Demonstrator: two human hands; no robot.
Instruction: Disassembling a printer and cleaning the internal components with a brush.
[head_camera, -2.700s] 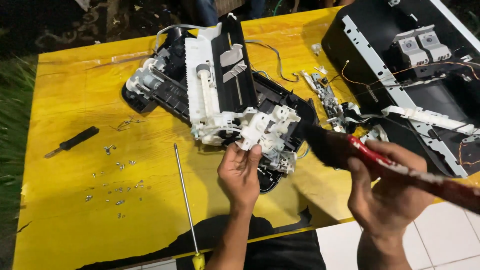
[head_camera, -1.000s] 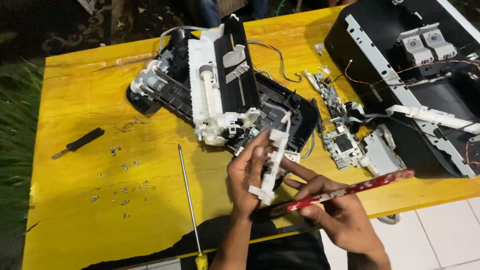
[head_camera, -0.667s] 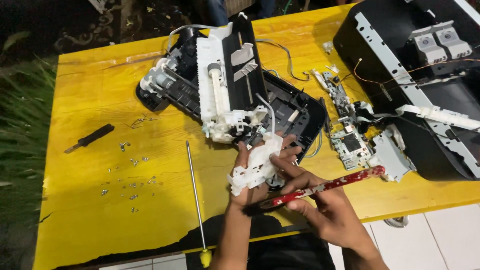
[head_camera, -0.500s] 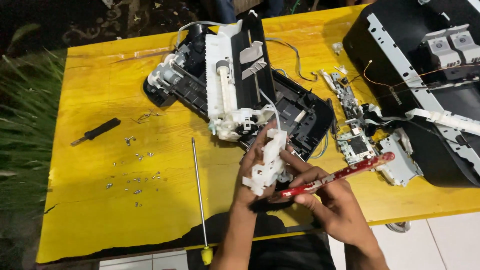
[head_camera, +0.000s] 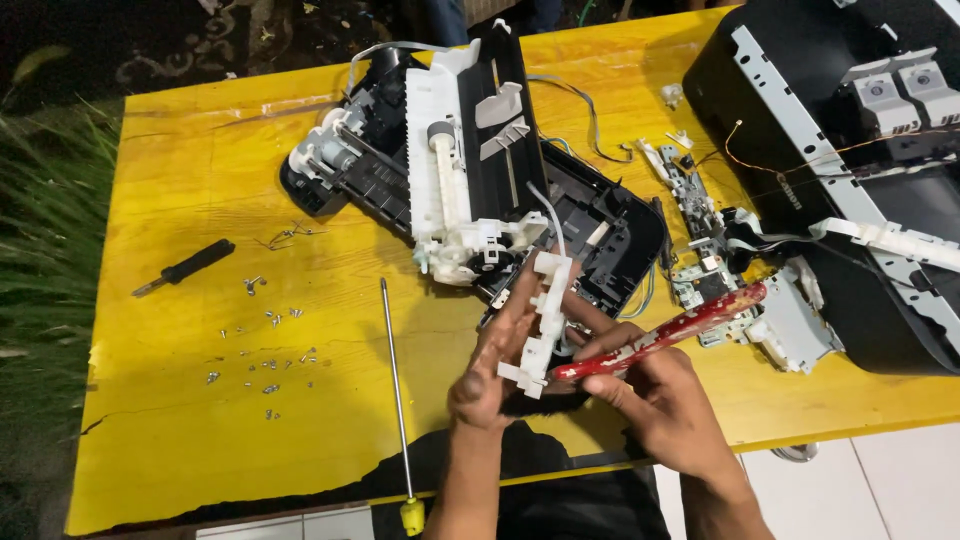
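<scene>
At 6 o'clock on the yellow desk (head_camera: 180, 420), two hands work: the left hand (head_camera: 492, 370) grips one white, notched plastic part (head_camera: 540, 322); the right hand (head_camera: 662, 400) holds one red brush (head_camera: 665, 340) against it. Two screwdrivers lie at 9 o'clock, one long (head_camera: 394, 400), one short and black (head_camera: 185, 267), beside scattered small metal screws (head_camera: 262, 345). Two opened printers: one (head_camera: 470, 190) at 12, one black (head_camera: 850, 170) at 2.

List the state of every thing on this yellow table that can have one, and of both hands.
Left hand: gripping the white plastic printer part, held upright.
Right hand: gripping the red-handled brush, bristles against the part.
Black-and-white printer mechanism: opened, stripped.
Black printer casing: opened.
Long yellow-handled screwdriver: lying flat.
Small silver screws: loose, scattered.
</scene>
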